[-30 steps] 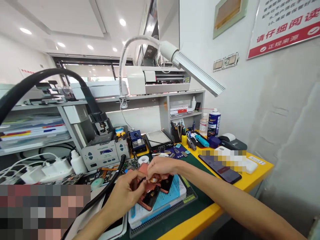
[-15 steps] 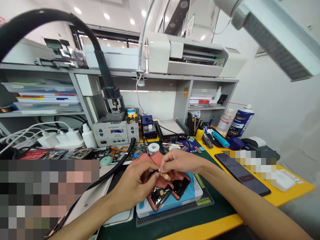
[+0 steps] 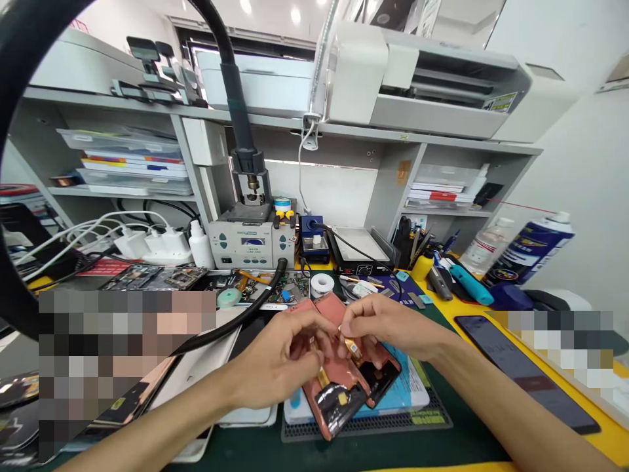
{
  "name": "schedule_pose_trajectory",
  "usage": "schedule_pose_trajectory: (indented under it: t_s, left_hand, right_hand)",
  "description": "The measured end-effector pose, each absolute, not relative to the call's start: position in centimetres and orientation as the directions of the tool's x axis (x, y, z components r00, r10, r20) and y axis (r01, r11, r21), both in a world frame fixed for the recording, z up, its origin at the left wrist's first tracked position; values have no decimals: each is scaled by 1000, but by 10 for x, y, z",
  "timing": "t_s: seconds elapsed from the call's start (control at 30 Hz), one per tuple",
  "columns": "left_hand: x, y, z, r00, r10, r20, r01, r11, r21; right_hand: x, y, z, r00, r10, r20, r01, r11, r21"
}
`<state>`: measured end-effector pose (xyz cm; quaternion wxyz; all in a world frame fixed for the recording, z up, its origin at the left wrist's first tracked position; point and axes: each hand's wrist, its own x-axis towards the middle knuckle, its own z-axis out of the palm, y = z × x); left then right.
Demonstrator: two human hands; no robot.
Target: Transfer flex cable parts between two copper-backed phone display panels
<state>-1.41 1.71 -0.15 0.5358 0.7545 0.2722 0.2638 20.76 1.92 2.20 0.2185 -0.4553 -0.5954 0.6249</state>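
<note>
The left hand [image 3: 280,360] is curling in over a pink phone panel [image 3: 334,387], with its fingertips pressing near the panel's upper part, though I cannot tell whether it is firmly gripping. The right hand [image 3: 388,324] is reaching in from the other side, and its fingertips [image 3: 346,328] are pinching closely around a small gold ribbon [image 3: 352,345] on the panel. The panel is lying tilted between and just below the hands, with a black film patch [image 3: 339,403] showing at its near end.

Under the panel, a blue-and-white box [image 3: 410,393] is resting on a dark rubber mat [image 3: 363,427]. Just ahead of the hands, a white tape roll [image 3: 320,284] is standing beside some circuit boards [image 3: 289,288]. Beyond the left hand, a black hose [image 3: 230,334] is curving across the bench, and a soldering station [image 3: 250,242] is sitting farther ahead. Beyond the right hand, a dark phone [image 3: 521,370] is lying on a yellow bench [image 3: 432,305], with a blue spray can [image 3: 533,249] standing well ahead of it.
</note>
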Motion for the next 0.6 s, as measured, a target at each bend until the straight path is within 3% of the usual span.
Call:
schedule_pose_trajectory:
  t_s: [0.17, 0.6]
  left_hand:
    - [-22, 30, 2, 763, 646, -3, 17, -16, 1000]
    - [-30, 40, 4, 856, 508, -97, 88, 41, 995]
  right_hand:
    - [212, 25, 11, -527, 794, -302, 153, -261, -953]
    - [213, 26, 11, -561, 780, -277, 120, -254, -960]
